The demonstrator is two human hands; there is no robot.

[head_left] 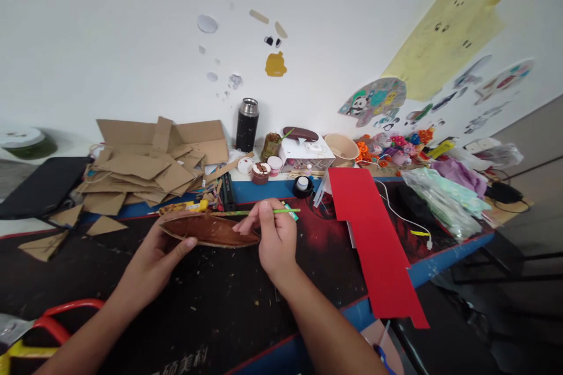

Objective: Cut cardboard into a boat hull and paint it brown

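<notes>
My left hand grips the left end of a brown, boat-shaped cardboard piece, thumb on the near rim and fingers behind it. Its hollow inside is brown and faces me. In my right hand a thin paintbrush with a green handle is pinched, lying nearly level above the far rim and pointing left. The right fingers reach over the right end of the piece; whether they touch it I cannot tell. Beyond the hands stand an open jar of brown paint and a white lid.
Cardboard scraps are heaped at back left. A black thermos, a jar of murky liquid and a tissue box line the wall. Red paper overhangs the right edge. Large red-and-yellow-handled scissors lie near left.
</notes>
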